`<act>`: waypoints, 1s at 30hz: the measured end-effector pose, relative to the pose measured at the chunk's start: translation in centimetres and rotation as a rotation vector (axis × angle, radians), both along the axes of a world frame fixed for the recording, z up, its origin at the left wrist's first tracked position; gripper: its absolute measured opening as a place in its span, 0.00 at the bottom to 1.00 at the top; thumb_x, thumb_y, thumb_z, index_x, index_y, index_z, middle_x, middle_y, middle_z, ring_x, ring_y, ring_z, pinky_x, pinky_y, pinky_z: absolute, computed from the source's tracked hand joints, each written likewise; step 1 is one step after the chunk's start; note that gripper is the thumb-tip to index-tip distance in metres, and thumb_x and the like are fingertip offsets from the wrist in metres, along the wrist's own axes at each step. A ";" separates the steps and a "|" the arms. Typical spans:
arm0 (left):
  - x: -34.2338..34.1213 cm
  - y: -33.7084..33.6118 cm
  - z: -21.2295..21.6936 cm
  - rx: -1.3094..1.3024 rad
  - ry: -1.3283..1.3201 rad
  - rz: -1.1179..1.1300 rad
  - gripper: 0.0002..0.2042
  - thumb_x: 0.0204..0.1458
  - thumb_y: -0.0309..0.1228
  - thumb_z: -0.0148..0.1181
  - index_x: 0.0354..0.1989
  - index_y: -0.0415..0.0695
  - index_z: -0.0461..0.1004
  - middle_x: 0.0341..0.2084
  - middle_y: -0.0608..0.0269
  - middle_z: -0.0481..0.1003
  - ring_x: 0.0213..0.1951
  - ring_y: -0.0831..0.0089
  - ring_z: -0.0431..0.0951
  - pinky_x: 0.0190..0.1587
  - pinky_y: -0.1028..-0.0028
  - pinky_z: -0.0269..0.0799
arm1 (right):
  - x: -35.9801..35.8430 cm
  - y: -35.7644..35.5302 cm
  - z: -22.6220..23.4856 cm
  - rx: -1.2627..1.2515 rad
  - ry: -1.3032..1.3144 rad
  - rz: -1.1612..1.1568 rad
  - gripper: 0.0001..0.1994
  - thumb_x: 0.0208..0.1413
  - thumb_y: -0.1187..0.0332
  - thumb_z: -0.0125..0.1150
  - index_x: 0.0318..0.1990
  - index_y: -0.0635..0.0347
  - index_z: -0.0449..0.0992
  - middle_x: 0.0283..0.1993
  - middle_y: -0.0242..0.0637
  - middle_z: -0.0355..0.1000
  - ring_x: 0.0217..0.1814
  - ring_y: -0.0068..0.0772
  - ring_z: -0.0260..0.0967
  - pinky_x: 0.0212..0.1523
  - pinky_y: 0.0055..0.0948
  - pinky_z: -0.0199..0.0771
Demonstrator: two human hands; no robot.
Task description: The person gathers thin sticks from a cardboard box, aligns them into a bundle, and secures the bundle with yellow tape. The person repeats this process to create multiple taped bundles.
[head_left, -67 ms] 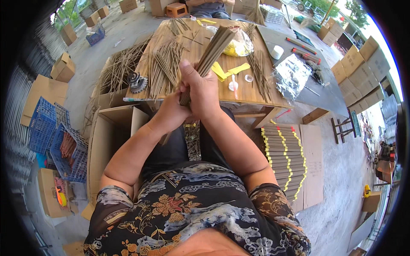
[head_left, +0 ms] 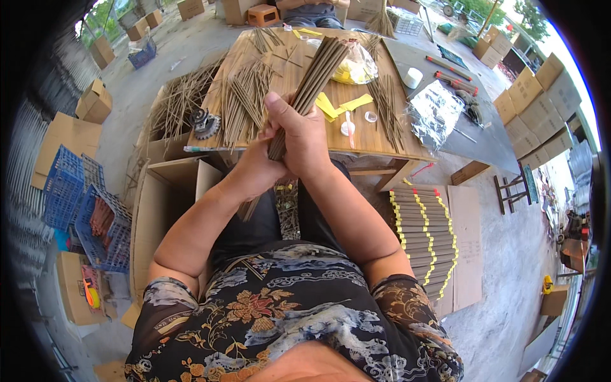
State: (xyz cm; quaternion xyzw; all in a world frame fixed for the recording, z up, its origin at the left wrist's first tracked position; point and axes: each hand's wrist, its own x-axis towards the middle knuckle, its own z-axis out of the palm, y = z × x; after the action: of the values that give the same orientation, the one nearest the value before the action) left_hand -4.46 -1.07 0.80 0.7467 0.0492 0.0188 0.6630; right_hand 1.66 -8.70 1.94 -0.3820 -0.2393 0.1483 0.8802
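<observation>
A bundle of thin brown incense sticks point(head_left: 320, 69) is gripped in both hands above my lap, slanting up and away to the right. My left hand point(head_left: 256, 170) is closed round its lower part, with the lower ends poking out beneath. Just above, my right hand point(head_left: 305, 139) wraps the bundle with its thumb raised along the left side. On the wooden table point(head_left: 299, 137) beyond lie loose sticks point(head_left: 247, 95) in piles, yellow paper strips point(head_left: 356, 102) and a small round tub point(head_left: 347, 128). A geared metal device point(head_left: 204, 123) sits at the table's near left corner.
An open cardboard box point(head_left: 153, 223) stands by my left leg, near blue plastic crates point(head_left: 105, 245). Banded stick bundles point(head_left: 426, 239) are stacked on cardboard to my right. A dark side table point(head_left: 474, 137) holds foil point(head_left: 436, 114). Another person point(head_left: 312, 16) sits across the table.
The upper end of the stick bundle has shifted slightly and looks sharper now. Both hands keep their hold in nearly the same place.
</observation>
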 end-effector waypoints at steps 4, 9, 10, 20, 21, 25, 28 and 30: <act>-0.4 0.4 0.3 0.017 0.112 -0.054 0.13 0.34 0.15 0.58 0.32 0.37 0.68 0.26 0.64 0.73 0.29 0.78 0.72 0.31 0.77 0.68 | -0.5 -1.1 0.4 0.067 0.174 0.143 0.15 0.52 0.64 0.54 0.19 0.53 0.57 0.12 0.27 0.53 0.11 0.20 0.51 0.11 0.21 0.54; 0.2 0.8 -1.6 0.410 -0.149 0.014 0.12 0.36 0.20 0.58 0.33 0.35 0.68 0.27 0.61 0.74 0.30 0.80 0.72 0.33 0.77 0.68 | -0.9 -0.1 -0.2 0.042 0.206 -0.051 0.15 0.52 0.64 0.51 0.18 0.53 0.56 0.11 0.26 0.50 0.09 0.20 0.47 0.10 0.22 0.50; 0.2 0.8 -1.3 0.429 -0.142 0.019 0.13 0.36 0.21 0.59 0.34 0.35 0.68 0.27 0.60 0.74 0.30 0.80 0.71 0.34 0.76 0.68 | -0.6 0.0 -0.2 0.024 0.193 -0.062 0.15 0.52 0.64 0.51 0.18 0.53 0.56 0.11 0.26 0.50 0.09 0.21 0.47 0.10 0.22 0.50; 0.1 -0.2 -3.9 0.518 -0.266 0.290 0.13 0.36 0.29 0.60 0.32 0.39 0.68 0.24 0.48 0.73 0.32 0.53 0.74 0.33 0.66 0.69 | -0.6 0.0 -0.1 0.055 0.182 -0.143 0.15 0.50 0.66 0.54 0.18 0.53 0.55 0.11 0.26 0.49 0.10 0.20 0.46 0.11 0.23 0.50; 0.2 -0.2 -4.2 0.507 -0.290 0.328 0.13 0.36 0.29 0.60 0.31 0.39 0.68 0.23 0.48 0.73 0.31 0.53 0.74 0.33 0.66 0.69 | -0.6 0.1 -0.4 0.048 0.172 -0.141 0.15 0.50 0.66 0.54 0.18 0.53 0.55 0.11 0.26 0.50 0.10 0.21 0.46 0.11 0.23 0.50; 0.4 0.8 -4.2 0.520 -0.289 0.222 0.09 0.38 0.25 0.58 0.29 0.37 0.68 0.20 0.49 0.72 0.26 0.57 0.75 0.29 0.67 0.68 | 0.0 0.2 -0.8 0.065 0.149 -0.018 0.16 0.51 0.65 0.55 0.18 0.54 0.56 0.13 0.28 0.52 0.12 0.21 0.50 0.14 0.23 0.54; -0.5 0.8 -1.8 0.082 -0.046 -0.053 0.09 0.38 0.25 0.58 0.29 0.37 0.68 0.19 0.51 0.72 0.23 0.67 0.74 0.29 0.68 0.67 | -0.4 0.0 0.4 0.014 0.180 0.060 0.16 0.52 0.63 0.54 0.18 0.53 0.56 0.13 0.27 0.51 0.13 0.21 0.50 0.14 0.23 0.54; -0.7 1.0 -1.1 0.085 0.145 -0.089 0.10 0.38 0.27 0.58 0.30 0.37 0.68 0.19 0.53 0.72 0.23 0.71 0.72 0.29 0.70 0.67 | 0.4 -0.6 -0.7 0.077 0.213 0.170 0.16 0.53 0.63 0.52 0.18 0.53 0.56 0.13 0.27 0.51 0.13 0.21 0.49 0.14 0.22 0.52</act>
State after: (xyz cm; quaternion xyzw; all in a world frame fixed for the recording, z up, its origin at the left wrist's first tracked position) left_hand -5.16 -0.02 -0.33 0.7751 0.0630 -0.0625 0.6256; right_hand 2.02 -9.30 1.26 -0.3086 -0.1816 0.2527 0.8989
